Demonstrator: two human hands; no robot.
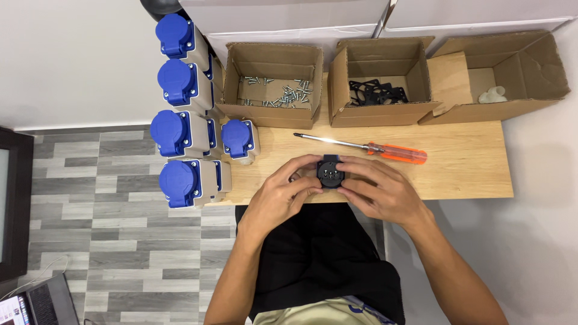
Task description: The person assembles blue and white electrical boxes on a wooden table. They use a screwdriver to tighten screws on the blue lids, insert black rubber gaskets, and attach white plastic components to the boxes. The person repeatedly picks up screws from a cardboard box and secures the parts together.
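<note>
a small black socket insert [330, 173] is gripped between both hands just above the near edge of the wooden table [469, 162], close to the middle of that edge; the left hand [283, 195] is closed on its left side and the right hand [376, 186] on its right, fingers curled round it. bare tabletop is left to the right of the hands, up to the right edge, while the left edge is crowded with grey housings. the insert is seen as a squarish dark block with a round face and small metal contacts. five blue-lidded housings [180, 132] are counted, three open cardboard boxes [274, 114] along the far edge, and one orange-handled screwdriver [367, 147] lying just beyond the hands.
</note>
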